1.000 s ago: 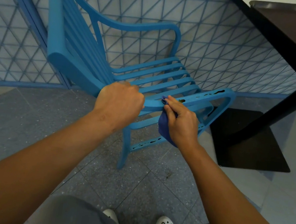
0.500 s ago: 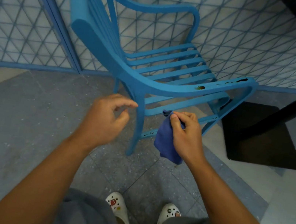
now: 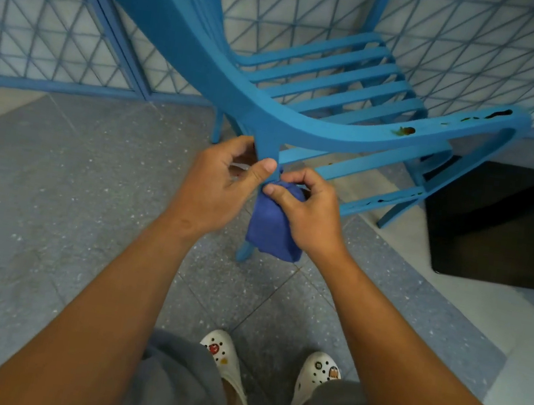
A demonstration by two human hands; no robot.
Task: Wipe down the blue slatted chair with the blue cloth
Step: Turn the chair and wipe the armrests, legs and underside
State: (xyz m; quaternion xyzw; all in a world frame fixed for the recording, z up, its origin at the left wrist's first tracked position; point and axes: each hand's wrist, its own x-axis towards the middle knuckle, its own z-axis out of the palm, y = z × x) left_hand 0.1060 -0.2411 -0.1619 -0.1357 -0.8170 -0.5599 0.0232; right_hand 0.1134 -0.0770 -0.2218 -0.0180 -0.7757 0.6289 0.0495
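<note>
Head view, nearest first: at six o'clock a pair of white clogs [image 3: 315, 378] stands on the grey speckled floor [image 3: 33, 202], below grey shorts. Further out, near the centre, the two hands meet. The right hand [image 3: 305, 213] grips the bunched blue cloth [image 3: 272, 227], which hangs down from its fingers, while the left hand [image 3: 215, 191] pinches the cloth's top edge between thumb and fingers, just in front of the chair's near leg. Half a second ago the left hand hung free and loosely curled, apart from the cloth; a moment before that it gripped the chair's frame. So the wiping has paused and both hands have come together on the cloth, most likely to refold it and turn up a fresh face.

Beyond, from eleven to two o'clock, stands the blue slatted chair [image 3: 329, 79]. Dark spots [image 3: 404, 130] show on its near armrest at one o'clock, and more on the lower rail, so plenty appears left to clean. At three o'clock lies a black table base [image 3: 496, 236]; behind everything runs a lattice-patterned wall [image 3: 44, 13].
</note>
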